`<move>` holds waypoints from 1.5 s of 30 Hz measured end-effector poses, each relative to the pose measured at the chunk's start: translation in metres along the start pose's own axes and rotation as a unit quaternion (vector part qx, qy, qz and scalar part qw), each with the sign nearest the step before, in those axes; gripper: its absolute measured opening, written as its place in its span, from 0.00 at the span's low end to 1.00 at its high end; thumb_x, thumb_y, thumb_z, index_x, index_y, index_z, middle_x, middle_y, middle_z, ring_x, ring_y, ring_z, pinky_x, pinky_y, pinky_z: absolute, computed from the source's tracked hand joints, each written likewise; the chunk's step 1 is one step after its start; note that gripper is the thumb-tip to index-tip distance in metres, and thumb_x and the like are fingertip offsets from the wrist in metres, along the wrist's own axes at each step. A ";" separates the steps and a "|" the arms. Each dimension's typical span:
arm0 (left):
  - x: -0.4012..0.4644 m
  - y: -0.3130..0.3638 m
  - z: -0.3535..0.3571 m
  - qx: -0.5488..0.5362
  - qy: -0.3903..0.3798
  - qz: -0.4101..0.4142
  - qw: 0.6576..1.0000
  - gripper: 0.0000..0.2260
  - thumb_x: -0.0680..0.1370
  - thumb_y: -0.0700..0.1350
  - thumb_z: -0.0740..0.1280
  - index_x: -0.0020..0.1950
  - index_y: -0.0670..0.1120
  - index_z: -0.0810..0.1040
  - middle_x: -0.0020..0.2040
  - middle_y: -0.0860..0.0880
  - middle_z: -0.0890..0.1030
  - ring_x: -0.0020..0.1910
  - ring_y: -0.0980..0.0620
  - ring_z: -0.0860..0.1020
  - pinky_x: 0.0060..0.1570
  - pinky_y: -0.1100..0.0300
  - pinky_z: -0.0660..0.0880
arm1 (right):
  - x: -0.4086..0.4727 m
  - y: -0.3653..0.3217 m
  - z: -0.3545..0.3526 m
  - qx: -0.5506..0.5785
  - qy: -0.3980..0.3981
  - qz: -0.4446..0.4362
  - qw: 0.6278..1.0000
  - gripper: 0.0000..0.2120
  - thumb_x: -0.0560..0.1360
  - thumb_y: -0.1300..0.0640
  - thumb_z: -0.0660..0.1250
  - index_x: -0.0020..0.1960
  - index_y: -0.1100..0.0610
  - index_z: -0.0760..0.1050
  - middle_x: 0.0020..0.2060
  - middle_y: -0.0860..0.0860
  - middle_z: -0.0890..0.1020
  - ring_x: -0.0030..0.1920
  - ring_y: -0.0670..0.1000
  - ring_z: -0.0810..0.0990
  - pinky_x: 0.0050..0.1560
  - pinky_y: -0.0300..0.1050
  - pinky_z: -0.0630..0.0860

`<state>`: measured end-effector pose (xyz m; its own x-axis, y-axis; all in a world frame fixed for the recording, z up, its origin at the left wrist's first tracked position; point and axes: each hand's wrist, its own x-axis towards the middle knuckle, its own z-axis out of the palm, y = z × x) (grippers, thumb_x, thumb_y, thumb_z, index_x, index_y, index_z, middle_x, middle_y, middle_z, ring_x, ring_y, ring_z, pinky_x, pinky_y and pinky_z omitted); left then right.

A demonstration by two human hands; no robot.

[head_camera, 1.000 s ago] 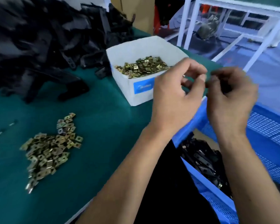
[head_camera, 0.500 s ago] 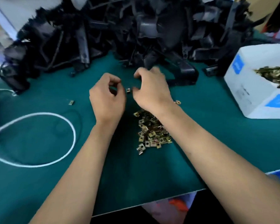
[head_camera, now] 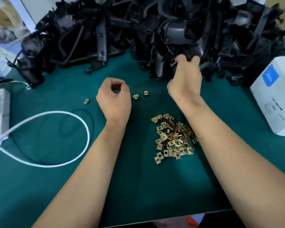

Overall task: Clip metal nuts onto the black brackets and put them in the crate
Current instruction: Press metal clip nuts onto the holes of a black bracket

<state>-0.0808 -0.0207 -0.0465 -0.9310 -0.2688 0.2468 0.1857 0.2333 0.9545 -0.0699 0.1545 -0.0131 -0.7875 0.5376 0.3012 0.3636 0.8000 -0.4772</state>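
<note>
Here we see the right hand with its grip curled on a black bracket in the heap, the left hand curled loosely, holding nothing we can see, metal nuts piled on the green worktop, white box at right.

No readable text anywhere. The white box at the right edge carries a blue label with a pale mark on it, too blurred to make out. Lower on the same box face sit a few small dark printed lines, also too small and smeared to read. No legible brand, number or sign on anything else in view.
</note>
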 end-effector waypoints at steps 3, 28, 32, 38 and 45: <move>0.000 0.001 0.002 -0.029 -0.023 0.001 0.999 0.03 0.74 0.41 0.67 0.43 0.47 0.80 0.40 0.52 0.83 0.41 0.44 0.83 0.47 0.42 0.82 | -0.014 -0.005 -0.017 0.101 0.099 -0.066 0.988 0.13 0.74 0.65 0.66 0.58 0.57 0.77 0.55 0.54 0.78 0.47 0.52 0.74 0.49 0.43 0.71; 0.035 -0.002 -0.013 -0.361 0.062 -0.214 0.905 0.08 0.85 0.41 0.65 0.47 0.43 0.68 0.51 0.42 0.75 0.46 0.47 0.79 0.44 0.56 0.83 | -0.010 -0.009 0.002 0.333 -0.173 -0.080 0.923 0.21 0.77 0.40 0.71 0.62 0.51 0.73 0.43 0.46 0.81 0.40 0.46 0.82 0.40 0.48 0.79; 0.036 0.004 -0.021 -0.525 0.006 -0.300 0.796 0.03 0.82 0.31 0.66 0.49 0.35 0.77 0.47 0.40 0.81 0.43 0.45 0.83 0.44 0.56 0.84 | -0.013 0.006 -0.016 0.084 -0.415 -0.256 0.869 0.15 0.66 0.40 0.81 0.48 0.44 0.83 0.43 0.43 0.84 0.41 0.40 0.80 0.42 0.36 0.76; 0.029 0.005 -0.019 -0.478 -0.112 -0.293 0.821 0.04 0.81 0.41 0.69 0.55 0.44 0.77 0.49 0.48 0.85 0.47 0.52 0.85 0.42 0.65 0.76 | -0.026 0.007 -0.015 0.048 -0.410 -0.288 0.864 0.09 0.69 0.51 0.82 0.43 0.47 0.83 0.38 0.44 0.83 0.40 0.41 0.79 0.38 0.34 0.74; 0.015 0.014 -0.010 -0.512 -0.189 -0.307 0.779 0.10 0.77 0.37 0.71 0.37 0.39 0.87 0.51 0.40 0.86 0.52 0.43 0.86 0.46 0.60 0.83 | -0.034 0.018 -0.008 0.195 -0.261 -0.217 0.920 0.08 0.79 0.51 0.72 0.43 0.53 0.80 0.32 0.42 0.82 0.34 0.42 0.79 0.38 0.37 0.73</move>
<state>-0.0890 -0.0309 -0.0277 -0.9333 0.3040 -0.1912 -0.3583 -0.7517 0.5537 -0.0328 0.1528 -0.0253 -0.9854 -0.0915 0.1439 -0.1665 0.6986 -0.6959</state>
